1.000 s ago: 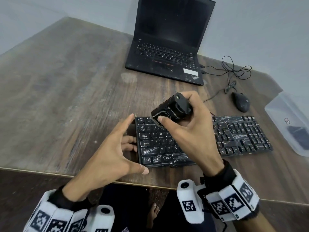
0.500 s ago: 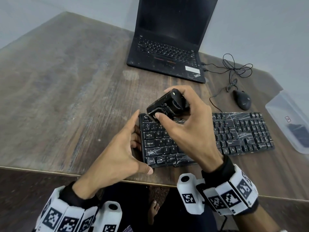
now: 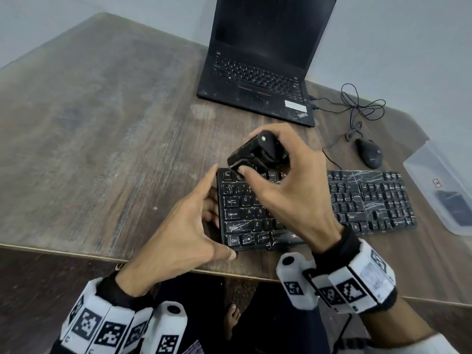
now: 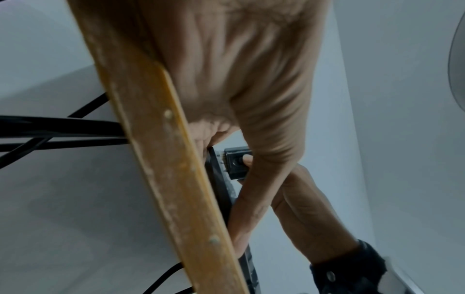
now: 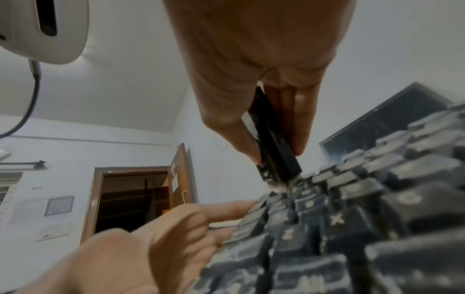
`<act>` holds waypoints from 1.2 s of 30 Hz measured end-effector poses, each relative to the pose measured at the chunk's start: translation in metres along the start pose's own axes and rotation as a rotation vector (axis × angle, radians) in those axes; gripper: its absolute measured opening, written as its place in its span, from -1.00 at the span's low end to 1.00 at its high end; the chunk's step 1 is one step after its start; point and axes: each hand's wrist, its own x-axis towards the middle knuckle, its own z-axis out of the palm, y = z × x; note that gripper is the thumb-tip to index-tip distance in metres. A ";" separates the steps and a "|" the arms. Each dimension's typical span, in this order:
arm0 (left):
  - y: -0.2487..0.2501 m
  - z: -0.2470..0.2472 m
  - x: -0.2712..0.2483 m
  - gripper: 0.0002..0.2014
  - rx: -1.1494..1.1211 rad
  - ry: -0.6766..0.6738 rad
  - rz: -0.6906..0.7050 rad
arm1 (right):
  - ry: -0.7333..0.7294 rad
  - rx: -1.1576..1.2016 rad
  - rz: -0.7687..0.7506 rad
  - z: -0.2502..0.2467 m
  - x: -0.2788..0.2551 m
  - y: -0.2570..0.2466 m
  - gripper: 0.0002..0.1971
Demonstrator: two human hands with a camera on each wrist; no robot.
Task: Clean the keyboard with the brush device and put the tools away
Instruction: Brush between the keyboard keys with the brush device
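A black keyboard (image 3: 370, 200) with white scuff marks lies near the front edge of the wooden table (image 3: 89, 123). My right hand (image 3: 281, 180) grips a small black brush device (image 3: 258, 152) between thumb and fingers. In the right wrist view the brush device (image 5: 274, 147) has its bristles (image 5: 276, 186) down on the top-left keys of the keyboard (image 5: 352, 218). My left hand (image 3: 204, 213) rests against the keyboard's left end, index finger at the far corner and thumb at the near corner. The left wrist view shows the brush device (image 4: 236, 162) beyond my thumb.
An open black laptop (image 3: 260, 72) stands behind the keyboard. A black mouse (image 3: 369, 153) with a tangled cable lies at the back right. A clear plastic container (image 3: 444, 195) holding a dark object sits at the right edge. Bare wood spreads to the left.
My right hand has carried the brush a little farther across the top-left key rows and tilted it. My left hand has stayed against the keyboard's left end.
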 end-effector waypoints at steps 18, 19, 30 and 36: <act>-0.005 0.000 0.002 0.44 -0.026 0.008 0.000 | 0.067 -0.118 0.087 -0.010 0.006 0.005 -0.61; -0.004 0.000 0.001 0.42 -0.024 0.011 0.005 | 0.059 -0.114 0.061 -0.007 0.004 0.000 -0.62; 0.001 0.001 0.000 0.35 -0.021 0.026 0.016 | -0.013 -0.046 0.011 0.001 -0.002 -0.011 -0.61; 0.001 0.001 0.001 0.37 -0.010 0.019 0.006 | 0.004 -0.075 0.019 -0.001 0.001 -0.006 -0.62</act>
